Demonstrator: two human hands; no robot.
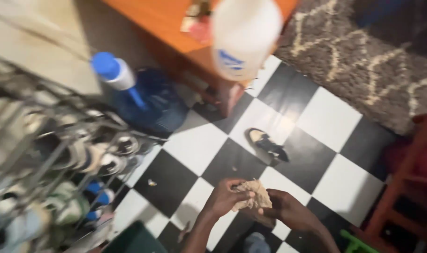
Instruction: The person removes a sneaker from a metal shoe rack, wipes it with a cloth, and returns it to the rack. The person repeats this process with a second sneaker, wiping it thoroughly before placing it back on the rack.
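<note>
You are gripping a crumpled tan cloth [253,196] between both hands above the checkered floor [330,117], left hand [225,197] pinching its near edge, right hand [288,208] closing beneath it.

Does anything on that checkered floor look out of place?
Yes: a single sandal lies alone mid-floor, away from the shoe rack. Small scraps dot the tiles. Both hands hold a crumpled tan rag.

Your left hand [225,197] and right hand [288,210] grip a crumpled tan cloth [254,196] above a black-and-white checkered floor [328,119], a sandal [268,145] beyond, a shoe rack [49,164] at left.
</note>
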